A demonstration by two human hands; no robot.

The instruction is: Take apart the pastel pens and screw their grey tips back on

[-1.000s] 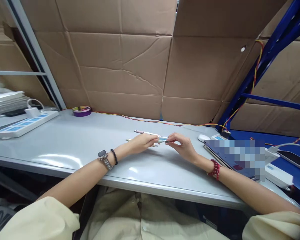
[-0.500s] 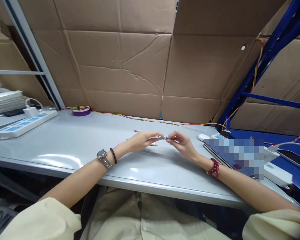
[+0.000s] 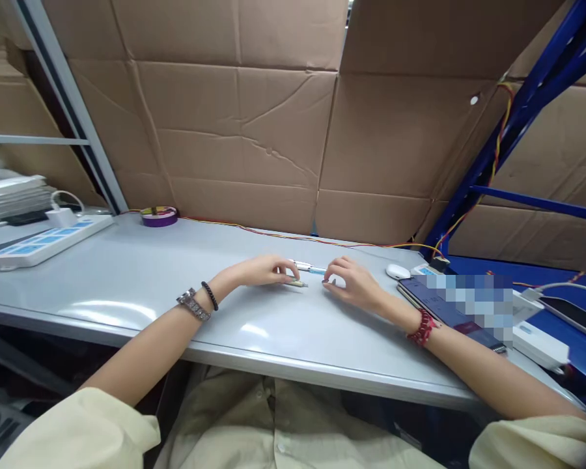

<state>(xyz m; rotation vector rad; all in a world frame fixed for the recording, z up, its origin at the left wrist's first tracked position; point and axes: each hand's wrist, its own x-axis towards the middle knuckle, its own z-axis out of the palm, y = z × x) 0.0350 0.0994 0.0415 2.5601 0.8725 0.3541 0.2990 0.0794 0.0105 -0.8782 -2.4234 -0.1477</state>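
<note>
Both my hands rest on the grey table [image 3: 127, 280], a little apart. My left hand [image 3: 262, 270] lies with bent fingers over a cream pen [image 3: 297, 283], its fingertips closed on the pen's barrel. A white and blue pen [image 3: 310, 267] lies just behind, between the two hands. My right hand [image 3: 350, 281] is curled with its fingertips down on the table, close to the tip of the cream pen; what they pinch, if anything, is too small to make out. I wear a watch and a dark bead band on the left wrist and red beads on the right.
A white mouse [image 3: 398, 271] and a blurred flat device [image 3: 449, 306] lie right of my right hand, with a white adapter [image 3: 542, 345] beyond. A power strip [image 3: 43, 241] and a purple tape roll [image 3: 159, 216] sit at the left. Red-yellow wires [image 3: 273, 233] run along the cardboard wall.
Both hands held a pen up between them, fingertips together. They have since dropped to the table and drawn slightly apart, and the pens now lie on the surface.
</note>
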